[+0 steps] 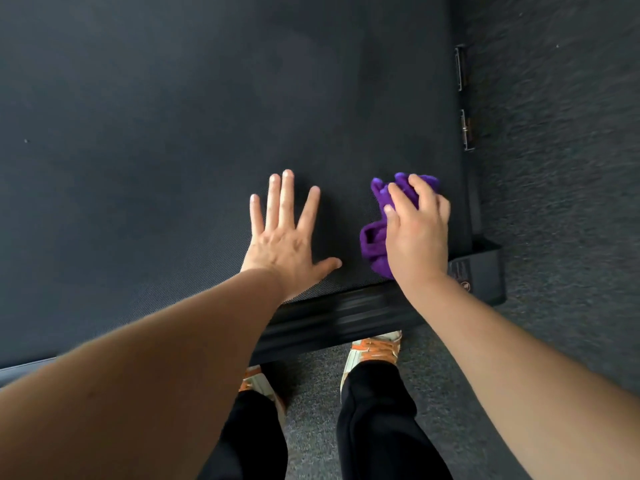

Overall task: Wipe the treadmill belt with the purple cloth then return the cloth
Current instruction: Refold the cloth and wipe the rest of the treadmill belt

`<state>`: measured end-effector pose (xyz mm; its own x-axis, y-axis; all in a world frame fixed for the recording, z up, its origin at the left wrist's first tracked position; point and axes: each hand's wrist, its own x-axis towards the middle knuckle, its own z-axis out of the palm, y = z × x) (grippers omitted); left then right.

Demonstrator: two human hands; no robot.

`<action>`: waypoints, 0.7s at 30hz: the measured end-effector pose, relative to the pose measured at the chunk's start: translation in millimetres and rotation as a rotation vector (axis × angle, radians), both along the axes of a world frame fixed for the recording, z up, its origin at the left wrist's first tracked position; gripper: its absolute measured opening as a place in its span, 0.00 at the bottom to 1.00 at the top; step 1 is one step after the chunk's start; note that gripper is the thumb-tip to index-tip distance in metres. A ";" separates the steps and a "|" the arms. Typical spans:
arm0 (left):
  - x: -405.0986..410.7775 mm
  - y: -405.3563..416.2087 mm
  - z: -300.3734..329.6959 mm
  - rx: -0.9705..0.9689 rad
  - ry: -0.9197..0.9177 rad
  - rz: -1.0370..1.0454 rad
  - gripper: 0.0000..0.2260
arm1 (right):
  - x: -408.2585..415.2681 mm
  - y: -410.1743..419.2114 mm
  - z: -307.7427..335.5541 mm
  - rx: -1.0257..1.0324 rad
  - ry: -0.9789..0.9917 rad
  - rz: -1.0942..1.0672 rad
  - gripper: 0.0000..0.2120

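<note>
While two hands work | one purple cloth (377, 244) (bunched) | one treadmill belt (173, 116)

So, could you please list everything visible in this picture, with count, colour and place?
treadmill belt: one, dark grey, fills the upper left and centre.
rear end cap: one, black, along the belt's near edge.
side rail: one, black with metal clips, along the belt's right edge.
purple cloth: one, purple, bunched on the belt near its right rear corner.
carpet: grey, right of and below the treadmill.
shoes: two, white and orange, on the carpet below the end cap.
trousers: black, bottom centre.
left hand: flat on the belt, fingers spread.
right hand: grips the cloth from above.
</note>
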<state>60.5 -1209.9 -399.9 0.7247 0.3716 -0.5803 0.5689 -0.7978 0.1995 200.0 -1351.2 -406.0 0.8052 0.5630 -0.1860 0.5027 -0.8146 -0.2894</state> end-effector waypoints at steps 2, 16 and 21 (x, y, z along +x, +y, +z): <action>20.9 -3.3 -2.0 -0.011 0.005 -0.016 0.55 | 2.0 7.5 2.4 -0.034 0.019 0.042 0.18; 51.7 0.0 -5.0 -0.108 0.323 -0.045 0.66 | -0.6 -4.6 -17.7 -0.086 -0.012 0.075 0.25; 50.9 -1.2 -6.1 -0.093 0.307 -0.043 0.65 | -3.5 4.6 -21.3 0.003 -0.085 0.259 0.22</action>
<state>111.4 -1211.0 -406.0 0.5246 0.2791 -0.8043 0.5798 -0.8089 0.0975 196.5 -1346.7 -427.3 0.6470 0.7526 -0.1224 0.7167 -0.6550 -0.2395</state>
